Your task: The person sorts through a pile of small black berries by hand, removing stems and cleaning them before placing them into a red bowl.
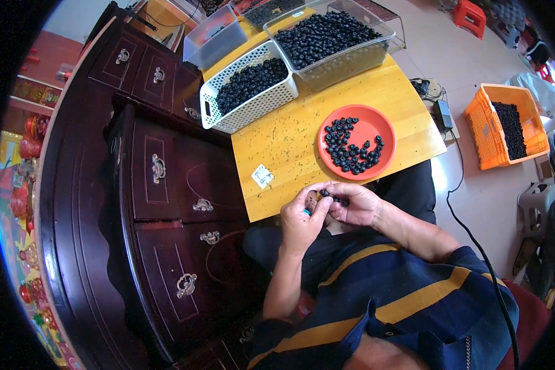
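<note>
My left hand (300, 223) and my right hand (360, 206) meet just in front of the table's near edge, over my lap. A small black ring-like part (324, 193) is pinched at the fingertips of my left hand. More black parts (342, 201) rest in the curled fingers of my right hand. A bit of blue shows by my left thumb; what it is I cannot make out. Just beyond the hands, a red-orange round plate (385, 123) holds many loose black parts with holes through them.
White perforated basket (253, 117) and clear bin (339, 71), both heaped with black parts, stand at the table's far side. Dark crumbs dot the wooden table (290, 145). Dark drawers (166, 166) border the left. An orange crate (484, 132) and a black cable (468, 231) are at right.
</note>
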Motion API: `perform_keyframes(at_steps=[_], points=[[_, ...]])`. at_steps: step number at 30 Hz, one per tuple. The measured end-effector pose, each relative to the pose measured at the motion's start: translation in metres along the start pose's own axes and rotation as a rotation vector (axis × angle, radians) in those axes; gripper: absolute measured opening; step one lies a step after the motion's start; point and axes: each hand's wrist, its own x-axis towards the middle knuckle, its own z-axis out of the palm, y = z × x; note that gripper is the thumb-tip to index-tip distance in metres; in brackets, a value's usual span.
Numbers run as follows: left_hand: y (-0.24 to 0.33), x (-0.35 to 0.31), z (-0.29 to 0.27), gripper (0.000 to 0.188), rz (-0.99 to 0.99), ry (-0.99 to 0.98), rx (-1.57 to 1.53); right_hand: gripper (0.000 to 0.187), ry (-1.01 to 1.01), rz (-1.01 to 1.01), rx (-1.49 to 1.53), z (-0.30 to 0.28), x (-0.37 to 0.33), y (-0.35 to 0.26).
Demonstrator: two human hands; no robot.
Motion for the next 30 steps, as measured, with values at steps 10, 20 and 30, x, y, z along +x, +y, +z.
perform_keyframes(at_steps=[10,20,30], points=[[-0.004,-0.002,0.005,0.023,0.09,0.097,0.104,0.018,-0.028,-0.025,-0.054,0.001,0.0,0.003],[-0.004,-0.004,-0.006,0.021,-0.125,-0.123,-0.321,0.01,-0.183,-0.116,-0.3,0.003,-0.005,-0.008],[-0.001,-0.003,0.005,0.021,-0.068,-0.019,-0.072,0.014,-0.069,0.015,-0.222,0.002,-0.007,-0.005]])
